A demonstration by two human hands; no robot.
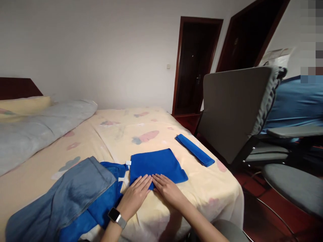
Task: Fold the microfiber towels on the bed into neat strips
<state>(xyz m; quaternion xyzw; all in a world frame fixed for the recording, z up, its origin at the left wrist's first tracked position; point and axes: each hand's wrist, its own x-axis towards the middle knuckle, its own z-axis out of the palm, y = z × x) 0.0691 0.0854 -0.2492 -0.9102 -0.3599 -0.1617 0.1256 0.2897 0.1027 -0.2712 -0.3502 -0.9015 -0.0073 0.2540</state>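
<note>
A bright blue cloth (157, 163) lies flat on the bed, its near edge under my fingers. My left hand (137, 190) rests palm down on that edge, fingers stretched out; a watch (114, 214) is on the wrist. Beside it, my right hand (166, 188) also lies flat on the cloth, fingertips close to those of the left. To the right is a blue cloth folded into a narrow strip (195, 150). Left of my hands lie more blue cloth (101, 201) with white tags and a grey-blue cloth (68, 188) on top of it.
The bed (121, 131) has a cream sheet with a carrot print. A grey bundle of bedding (50, 121) lies at the left. On the right stand a grey reclining chair (232, 111), with a person in blue (297, 101) in it, and a round grey seat (295, 186).
</note>
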